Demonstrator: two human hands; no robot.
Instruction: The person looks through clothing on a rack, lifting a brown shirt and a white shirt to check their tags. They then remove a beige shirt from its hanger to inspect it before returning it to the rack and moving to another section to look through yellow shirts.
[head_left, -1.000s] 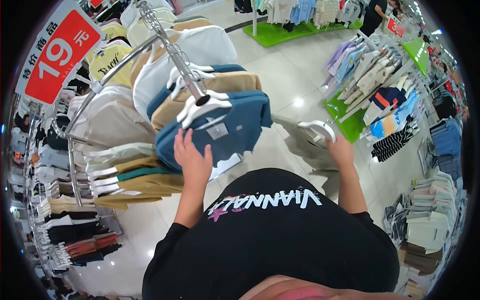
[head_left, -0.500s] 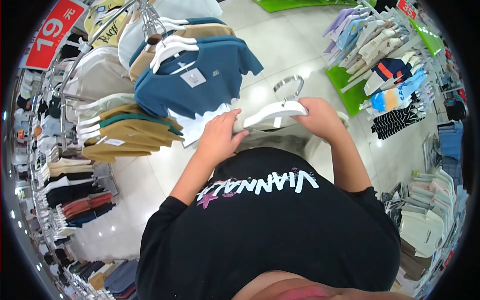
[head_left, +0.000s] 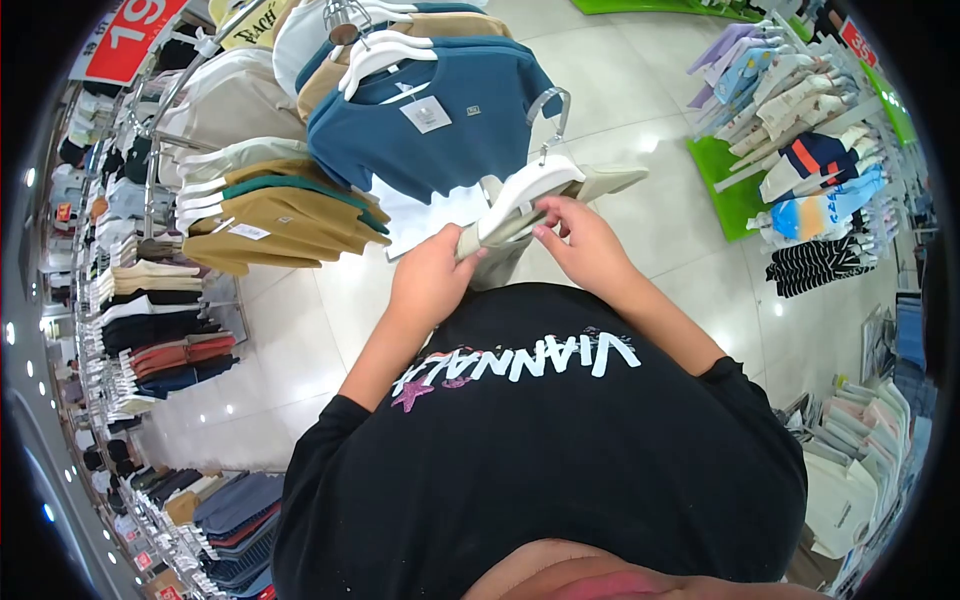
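A white hanger [head_left: 538, 182] with a metal hook stands tilted in front of my chest, inside a grey-beige shirt [head_left: 612, 180]. My left hand [head_left: 428, 275] is closed on the shirt's shoulder at the hanger's near left end, thumb towards me. With bent fingers, my right hand [head_left: 582, 243] pinches the shirt's edge by the neck opening, just below the hanger. Most of the shirt hangs down, partly hidden behind my hands. Just beyond the hanger, a blue T-shirt [head_left: 440, 130] with a white tag hangs on the rack.
Mustard shirts [head_left: 285, 235] hang at the left on a metal rack [head_left: 150, 190]. A red price sign [head_left: 125, 45] is at upper left. At the right, several patterned garments [head_left: 800, 110] hang above a green base [head_left: 722, 190]. Pale tiles [head_left: 640, 110] cover the floor.
My right hand has let go of the hanger's right end and moved left and down to the shirt's neck edge. The hanger has turned more steeply, and the shirt's right shoulder now shows beyond it.
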